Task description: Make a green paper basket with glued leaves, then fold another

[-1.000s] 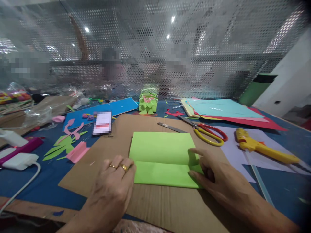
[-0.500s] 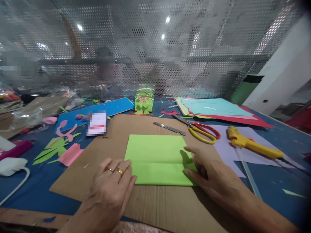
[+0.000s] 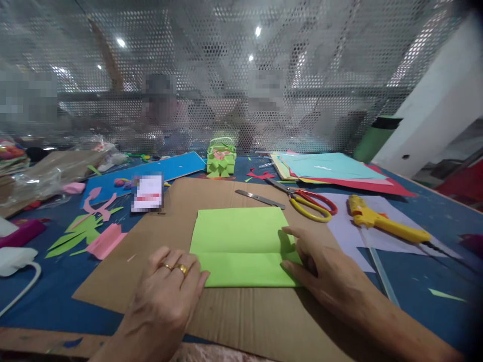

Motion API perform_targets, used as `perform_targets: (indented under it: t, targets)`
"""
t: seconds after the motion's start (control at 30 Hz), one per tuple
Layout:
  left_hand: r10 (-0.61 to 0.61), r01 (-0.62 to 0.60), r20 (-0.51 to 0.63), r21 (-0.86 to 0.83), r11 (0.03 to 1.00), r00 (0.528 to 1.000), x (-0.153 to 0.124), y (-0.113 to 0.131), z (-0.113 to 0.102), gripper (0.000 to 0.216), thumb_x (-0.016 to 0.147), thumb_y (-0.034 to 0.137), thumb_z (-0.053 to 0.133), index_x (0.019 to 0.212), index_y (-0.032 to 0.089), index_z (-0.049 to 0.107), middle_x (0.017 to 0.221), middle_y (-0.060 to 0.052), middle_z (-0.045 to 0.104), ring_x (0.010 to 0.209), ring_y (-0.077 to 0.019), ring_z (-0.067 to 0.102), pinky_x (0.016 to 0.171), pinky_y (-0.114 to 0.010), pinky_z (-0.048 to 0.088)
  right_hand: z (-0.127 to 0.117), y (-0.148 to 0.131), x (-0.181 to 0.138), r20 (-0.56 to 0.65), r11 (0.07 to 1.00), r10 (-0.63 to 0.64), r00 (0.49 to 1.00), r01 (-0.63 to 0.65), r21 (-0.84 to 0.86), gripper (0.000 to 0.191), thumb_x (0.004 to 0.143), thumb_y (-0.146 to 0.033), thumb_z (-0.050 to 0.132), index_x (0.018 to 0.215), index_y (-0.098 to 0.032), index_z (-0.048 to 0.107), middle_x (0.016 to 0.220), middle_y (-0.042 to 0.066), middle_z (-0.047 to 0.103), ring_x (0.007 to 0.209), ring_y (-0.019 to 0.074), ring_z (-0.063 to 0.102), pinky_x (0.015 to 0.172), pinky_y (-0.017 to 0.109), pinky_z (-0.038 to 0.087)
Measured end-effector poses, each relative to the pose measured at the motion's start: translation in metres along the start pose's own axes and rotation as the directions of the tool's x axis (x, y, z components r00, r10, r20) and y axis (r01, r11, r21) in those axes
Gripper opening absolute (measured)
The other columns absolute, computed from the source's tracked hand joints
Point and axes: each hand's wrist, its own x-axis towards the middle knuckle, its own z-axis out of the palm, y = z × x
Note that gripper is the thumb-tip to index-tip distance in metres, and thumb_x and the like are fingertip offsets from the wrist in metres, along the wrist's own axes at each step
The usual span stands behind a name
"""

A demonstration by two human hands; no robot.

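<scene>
A bright green sheet of paper (image 3: pixel 239 234), folded with a crease across it, lies flat on brown cardboard (image 3: pixel 234 314). At its lower left corner, my left hand (image 3: pixel 169 289), with two gold rings, has curled fingers closed on the paper's edge. The left thumb points along the bottom of the sheet. My right hand (image 3: pixel 320 266) rests on the right edge, index finger and thumb apart and touching the paper. Its other fingers are curled beneath and partly hidden. Just beyond the sheet are a bare metal blade (image 3: pixel 260 199) and scissors (image 3: pixel 309 203) with red and yellow handles.
A yellow glue gun (image 3: pixel 388 226) lies on lilac paper (image 3: pixel 343 231) at right. Coloured sheets (image 3: pixel 332 166) are stacked behind. A small green paper basket (image 3: pixel 221 160) stands at the back. Pink and green cutouts (image 3: pixel 85 229) and a white charger (image 3: pixel 17 259) are at left.
The whole view has shifted slightly, so things appear a little farther left. Both hands keep their places on the green paper, which looks unchanged.
</scene>
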Motion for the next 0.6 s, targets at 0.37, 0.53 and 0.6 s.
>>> perform_targets:
  t: [0.37, 0.53, 0.6]
  targets:
    - [0.326, -0.335, 0.087, 0.110, 0.936, 0.941, 0.004, -0.018, 0.009, 0.050, 0.102, 0.053, 0.043, 0.145, 0.030, 0.054, 0.086, -0.009, 0.061, 0.080, -0.0261, 0.055, 0.078, -0.037, 0.037, -0.004, -0.009, -0.004, 0.035, 0.999, 0.034, 0.999, -0.035, 0.039, 0.055, 0.093, -0.027, 0.054, 0.146, -0.019, 0.041, 0.077, 0.001, 0.062, 0.067, 0.0200, 0.055, 0.063, 0.030, 0.033]
    - [0.328, -0.335, 0.089, 0.086, 0.938, 0.941, 0.006, -0.015, 0.007, 0.046, 0.103, 0.049, 0.042, 0.142, 0.029, 0.058, 0.086, -0.011, 0.061, 0.079, -0.0266, 0.054, 0.076, -0.036, 0.037, -0.004, -0.009, -0.004, 0.004, 0.999, 0.010, 1.000, -0.010, 0.036, 0.053, 0.094, -0.026, 0.052, 0.145, -0.018, 0.043, 0.078, 0.002, 0.064, 0.066, 0.0199, 0.055, 0.062, 0.029, 0.034]
    - [0.314, -0.317, 0.051, 0.078, 0.945, 0.948, 0.007, -0.012, 0.006, 0.044, 0.105, 0.045, 0.037, 0.136, 0.029, 0.064, 0.085, -0.011, 0.061, 0.079, -0.0262, 0.054, 0.075, -0.036, 0.036, -0.005, -0.010, -0.004, 0.004, 1.000, 0.010, 1.000, -0.010, 0.022, 0.054, 0.093, -0.026, 0.053, 0.145, -0.017, 0.043, 0.078, 0.002, 0.066, 0.066, 0.0200, 0.056, 0.061, 0.029, 0.033]
